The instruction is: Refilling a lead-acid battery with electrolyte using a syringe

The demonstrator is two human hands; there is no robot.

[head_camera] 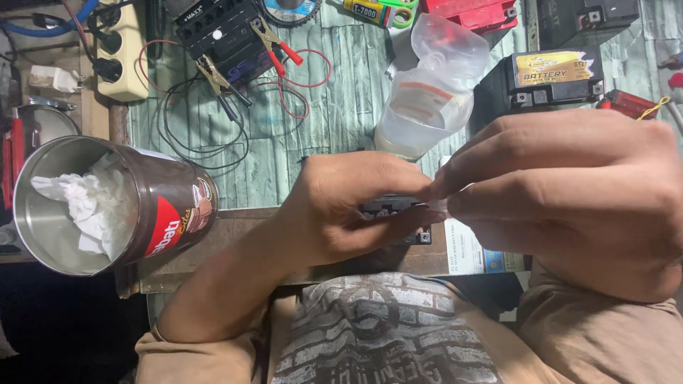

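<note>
My left hand (356,206) and my right hand (576,192) meet in the middle of the view and pinch a small clear plastic piece (437,208) between their fingertips. Under the hands lies a small black battery (391,213), mostly hidden by my left fingers. Just beyond the hands a clear plastic bottle (427,99) with liquid leans, tilted, on the green table (341,114).
A brown tin can (114,206) stuffed with white tissue stands at the left. Black batteries (548,82) sit at the far right, and a black battery with clip leads (228,43) and a power strip (121,50) at the far left. A white box (469,252) lies under my right hand.
</note>
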